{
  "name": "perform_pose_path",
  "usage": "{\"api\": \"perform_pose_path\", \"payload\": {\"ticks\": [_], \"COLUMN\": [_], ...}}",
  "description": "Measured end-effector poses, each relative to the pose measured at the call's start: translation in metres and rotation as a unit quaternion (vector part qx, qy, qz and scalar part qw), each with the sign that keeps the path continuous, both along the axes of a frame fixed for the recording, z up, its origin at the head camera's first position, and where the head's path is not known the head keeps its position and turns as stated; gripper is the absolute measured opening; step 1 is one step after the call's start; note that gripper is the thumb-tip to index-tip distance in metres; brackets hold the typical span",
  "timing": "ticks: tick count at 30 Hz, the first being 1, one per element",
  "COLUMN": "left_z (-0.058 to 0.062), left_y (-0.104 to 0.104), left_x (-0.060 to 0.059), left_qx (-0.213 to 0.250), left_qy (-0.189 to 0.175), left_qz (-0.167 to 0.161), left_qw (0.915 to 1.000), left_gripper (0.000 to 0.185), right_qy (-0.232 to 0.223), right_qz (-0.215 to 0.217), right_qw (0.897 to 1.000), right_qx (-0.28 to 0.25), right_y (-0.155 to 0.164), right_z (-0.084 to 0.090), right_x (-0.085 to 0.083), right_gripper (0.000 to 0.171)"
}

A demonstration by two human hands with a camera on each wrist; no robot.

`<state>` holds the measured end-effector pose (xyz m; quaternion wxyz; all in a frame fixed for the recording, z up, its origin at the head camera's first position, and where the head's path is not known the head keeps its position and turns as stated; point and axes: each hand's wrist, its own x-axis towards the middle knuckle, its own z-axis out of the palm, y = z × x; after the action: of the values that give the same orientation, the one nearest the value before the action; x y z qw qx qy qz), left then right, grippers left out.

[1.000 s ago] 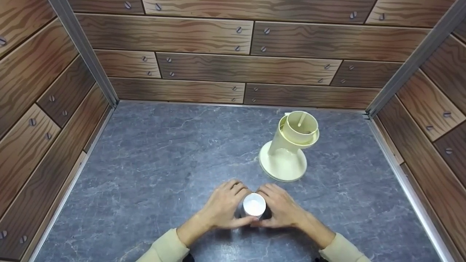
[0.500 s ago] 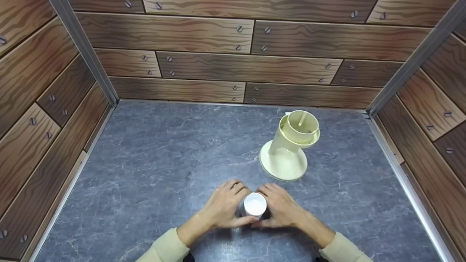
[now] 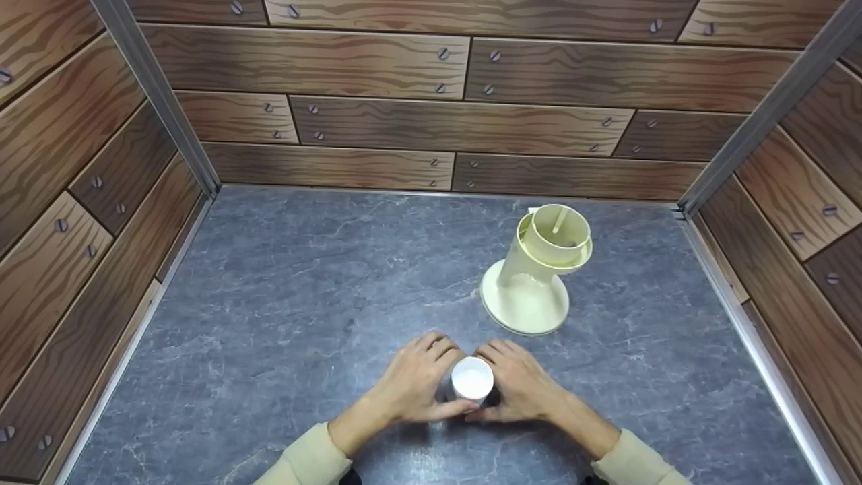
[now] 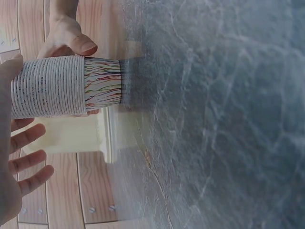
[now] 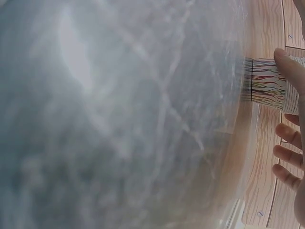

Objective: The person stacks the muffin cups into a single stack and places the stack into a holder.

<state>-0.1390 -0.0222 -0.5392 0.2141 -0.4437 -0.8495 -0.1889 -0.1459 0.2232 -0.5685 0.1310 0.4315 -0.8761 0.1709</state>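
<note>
In front of me, a stack of white paper cups (image 3: 472, 379) stands upright, its round mouth facing up. The left wrist view shows the closely nested rims of the paper cups (image 4: 50, 87), and below them the lowest cup's side with thin coloured lines. My left hand (image 3: 417, 384) holds the stack from the left, thumb across the near side. From the right, my right hand (image 3: 520, 385) holds it too. Both thumbs nearly meet in front. Some fingers of each hand stick out loosely beside the stack in the wrist views. The stack's far side is hidden.
Behind the right hand stands a pale yellow-green stand (image 3: 528, 303) with a round base and a cylindrical holder on top. The grey marbled tabletop (image 3: 289, 283) is enclosed by wood-patterned walls (image 3: 377, 121) at the back and both sides.
</note>
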Motion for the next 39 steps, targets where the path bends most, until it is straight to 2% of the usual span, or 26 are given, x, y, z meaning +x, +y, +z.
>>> {"api": "perform_pose_path", "payload": {"ticks": [8, 13, 17, 24, 30, 39], "left_z": [0.001, 0.004, 0.007, 0.012, 0.018, 0.025], "left_y": [0.002, 0.004, 0.005, 0.006, 0.007, 0.008], "left_x": [-0.001, -0.002, -0.005, -0.011, -0.014, -0.019], "left_qx": [-0.005, -0.009, -0.007, 0.007, 0.009, 0.001], "left_qy": [0.007, 0.007, 0.007, 0.036, 0.04, 0.051], "left_qz": [0.001, 0.002, -0.001, -0.006, -0.008, 0.005], "left_qw": [1.0, 0.9999, 1.0, 0.9993, 0.9991, 0.9987], "left_gripper": [0.065, 0.066, 0.067, 0.066, 0.066, 0.064], "right_qy": [0.021, 0.018, 0.03, 0.05, 0.06, 0.091], "right_qz": [0.009, 0.003, 0.004, 0.011, 0.004, 0.002], "right_qw": [1.0, 1.0, 0.999, 0.998, 0.998, 0.996], "right_qx": [-0.019, -0.025, -0.034, -0.039, -0.034, -0.025], "right_y": [0.001, 0.002, 0.003, 0.005, 0.007, 0.011], "right_z": [-0.003, -0.002, 0.001, 0.01, 0.017, 0.026], "right_x": [-0.001, -0.001, -0.004, -0.01, -0.012, -0.017], "right_gripper": [0.076, 0.076, 0.076, 0.076, 0.074, 0.073]}}
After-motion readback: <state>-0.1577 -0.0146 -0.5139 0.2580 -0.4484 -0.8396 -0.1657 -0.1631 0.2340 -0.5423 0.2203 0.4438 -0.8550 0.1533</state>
